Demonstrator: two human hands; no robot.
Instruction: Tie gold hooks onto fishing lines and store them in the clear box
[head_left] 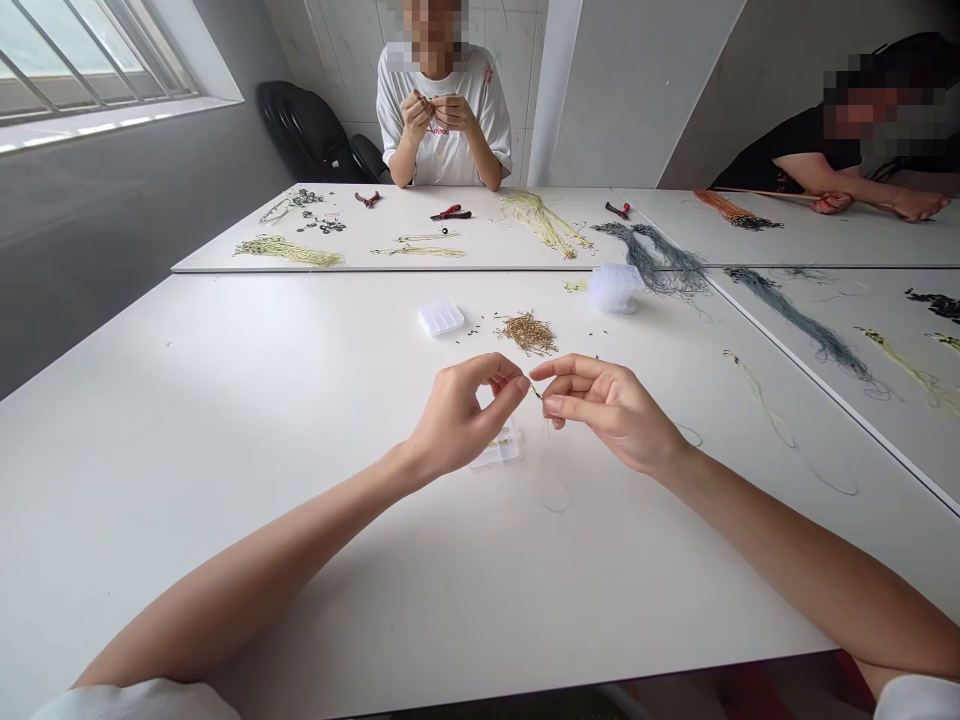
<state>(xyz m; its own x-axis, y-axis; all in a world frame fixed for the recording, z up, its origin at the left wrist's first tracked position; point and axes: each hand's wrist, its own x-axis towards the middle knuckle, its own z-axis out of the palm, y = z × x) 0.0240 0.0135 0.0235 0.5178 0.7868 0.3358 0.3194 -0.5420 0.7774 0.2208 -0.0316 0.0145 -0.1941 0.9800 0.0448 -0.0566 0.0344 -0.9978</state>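
My left hand (480, 410) is closed in a pinch, thumb against forefinger, at one end of a small gold-coloured metal piece (535, 392). At its other end, my right hand (596, 405) grips it between thumb and fingers, the forefinger stretched toward the left hand. A thin pale line hangs below the right fingers and loops near the tabletop. Under my left hand, partly hidden, lies a clear compartment box (501, 452) with a few yellowish pieces inside. Just beyond my hands is a pile of small gold-coloured metal pieces (529, 332), with tiny dark bits scattered around it.
On the white table (225, 400) stand a closed-looking clear box (441, 318) and stacked clear boxes (616, 288). Bundles of grey-blue line (799, 320) and yellow-green line (544, 222) lie beyond, with red-handled pliers (451, 213). A co-worker (446, 120) sits opposite; another person leans at right.
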